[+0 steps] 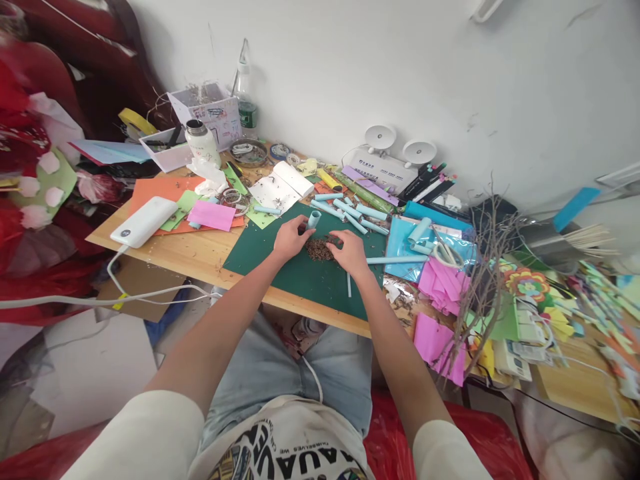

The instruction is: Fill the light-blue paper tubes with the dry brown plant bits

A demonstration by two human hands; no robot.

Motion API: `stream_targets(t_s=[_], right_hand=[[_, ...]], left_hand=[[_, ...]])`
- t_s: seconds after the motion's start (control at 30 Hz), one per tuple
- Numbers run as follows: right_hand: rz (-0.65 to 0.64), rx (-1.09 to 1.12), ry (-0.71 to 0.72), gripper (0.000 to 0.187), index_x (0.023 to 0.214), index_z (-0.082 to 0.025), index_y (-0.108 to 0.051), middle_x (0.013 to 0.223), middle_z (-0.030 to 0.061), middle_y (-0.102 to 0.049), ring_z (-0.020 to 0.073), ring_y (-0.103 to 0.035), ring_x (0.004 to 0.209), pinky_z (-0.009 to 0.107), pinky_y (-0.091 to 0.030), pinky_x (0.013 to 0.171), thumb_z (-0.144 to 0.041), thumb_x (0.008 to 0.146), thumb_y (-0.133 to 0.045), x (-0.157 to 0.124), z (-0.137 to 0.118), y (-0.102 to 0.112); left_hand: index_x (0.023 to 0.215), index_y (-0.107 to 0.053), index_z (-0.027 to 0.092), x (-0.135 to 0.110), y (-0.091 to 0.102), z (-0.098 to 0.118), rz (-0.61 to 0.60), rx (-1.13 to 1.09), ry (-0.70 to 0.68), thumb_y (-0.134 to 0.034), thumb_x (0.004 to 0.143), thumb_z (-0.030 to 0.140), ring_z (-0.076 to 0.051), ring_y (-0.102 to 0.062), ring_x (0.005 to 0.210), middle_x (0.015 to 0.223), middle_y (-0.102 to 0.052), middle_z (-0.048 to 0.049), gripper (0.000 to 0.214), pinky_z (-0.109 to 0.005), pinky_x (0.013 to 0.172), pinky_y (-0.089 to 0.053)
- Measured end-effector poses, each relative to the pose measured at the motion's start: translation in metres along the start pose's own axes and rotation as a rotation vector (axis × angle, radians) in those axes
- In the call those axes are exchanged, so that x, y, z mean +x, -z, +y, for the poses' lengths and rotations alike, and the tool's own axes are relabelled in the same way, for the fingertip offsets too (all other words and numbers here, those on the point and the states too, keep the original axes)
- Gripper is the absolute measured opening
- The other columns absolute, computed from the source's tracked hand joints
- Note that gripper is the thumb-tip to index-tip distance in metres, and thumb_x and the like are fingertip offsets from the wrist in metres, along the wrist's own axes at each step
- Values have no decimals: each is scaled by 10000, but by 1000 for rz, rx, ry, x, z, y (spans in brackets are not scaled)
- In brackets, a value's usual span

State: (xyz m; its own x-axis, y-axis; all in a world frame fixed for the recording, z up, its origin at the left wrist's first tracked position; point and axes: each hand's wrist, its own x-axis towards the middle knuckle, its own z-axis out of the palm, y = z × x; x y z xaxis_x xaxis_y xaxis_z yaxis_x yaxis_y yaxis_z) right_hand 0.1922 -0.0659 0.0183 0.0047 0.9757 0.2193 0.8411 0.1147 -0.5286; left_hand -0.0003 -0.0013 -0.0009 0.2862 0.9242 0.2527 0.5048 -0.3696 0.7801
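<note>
Left hand (290, 239), right hand (351, 252) half-curled, flanking brown crumb pile (319, 250), likely to keep it gathered; whether fingers pinch anything, cannot tell. Pile mid green mat (300, 277), near desk (200, 257) front edge. Left fingertips by short blue tube (314, 219) behind pile. More tubes (350, 212) at mat's far edge.

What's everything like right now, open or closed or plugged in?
brown pile, heaped on green mat
left hand, curled against brown pile
right hand, resting open on brown pile
blue tube, standing upright
power bank, cable plugged in
notebook, lying open
</note>
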Motion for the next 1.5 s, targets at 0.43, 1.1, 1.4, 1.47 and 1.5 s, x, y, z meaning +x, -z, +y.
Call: stream_targets(t_s=[0.43, 1.1, 1.4, 1.47, 1.5], right_hand=[[213, 237, -62, 191, 810, -201, -761, 920, 62, -717, 202, -645, 816, 333, -496, 764, -305, 806, -600, 3, -9, 14], [213, 323, -203, 172, 785, -197, -700, 789, 46, -729, 209, -662, 735, 349, -522, 762, -319, 764, -582, 2, -7, 12], [235, 494, -97, 173, 828, -182, -684, 823, 50, -717, 203, -661, 775, 341, -536, 775, -333, 789, -610, 25, -39, 27], [203, 488, -49, 169, 881, -183, -676, 850, 45, -714, 197, -658, 794, 337, -529, 779, -316, 798, -612, 35, -50, 28], [201, 467, -34, 173, 917, -187, -670, 862, 40, -711, 194, -656, 803, 334, -525, 779, -302, 801, -613, 40, -56, 28]], left_hand=[[959, -622, 240, 0, 0, 0, -9, -23, 6, -608, 836, 395, -195, -641, 812, 894, -706, -30, 199, -302, 736, -493], [962, -623, 239, -1, 3, 5, -23, -23, 27, -604, 836, 393, -198, -648, 832, 911, -714, -30, 201, -308, 760, -501], [972, -622, 244, 0, 2, 1, -16, -24, 2, -600, 837, 405, -201, -651, 832, 907, -714, -31, 211, -305, 744, -497], [980, -622, 247, 0, 1, 0, -13, -29, -10, -599, 837, 408, -197, -651, 828, 901, -714, -26, 217, -301, 745, -495], [981, -623, 247, 0, 0, -1, -11, -34, -17, -600, 836, 408, -193, -651, 821, 895, -714, -23, 218, -298, 744, -495]])
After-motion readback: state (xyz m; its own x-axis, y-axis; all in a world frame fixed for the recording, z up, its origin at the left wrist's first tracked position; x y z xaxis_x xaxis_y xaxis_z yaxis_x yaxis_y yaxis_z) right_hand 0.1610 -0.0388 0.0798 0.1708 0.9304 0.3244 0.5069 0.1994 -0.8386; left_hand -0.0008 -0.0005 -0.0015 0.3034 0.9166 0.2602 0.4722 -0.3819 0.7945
